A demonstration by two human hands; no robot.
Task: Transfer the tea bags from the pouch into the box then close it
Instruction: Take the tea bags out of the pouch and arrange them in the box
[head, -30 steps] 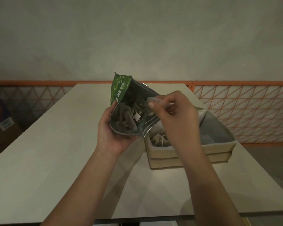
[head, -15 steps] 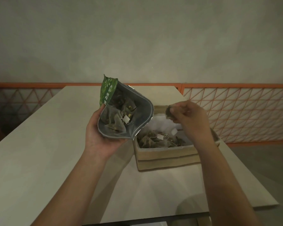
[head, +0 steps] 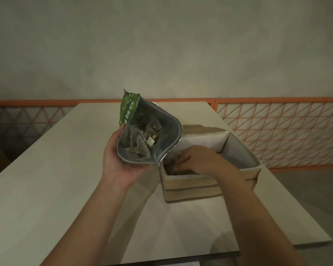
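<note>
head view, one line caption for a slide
Left hand holds the open pouch while the right hand reaches into the box.

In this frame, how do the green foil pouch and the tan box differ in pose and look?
The green foil pouch with silver lining is held off the table, tilted, in the left hand; the tan rectangular box rests on the pale table. The pouch is crinkled and shiny, the box straight-sided and matte. The right hand reaches into the box only. Both are open and hold tea bags.

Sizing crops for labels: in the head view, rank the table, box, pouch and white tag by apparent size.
1. table
2. box
3. pouch, close to the box and nearer the camera, so unsure
4. white tag
</note>
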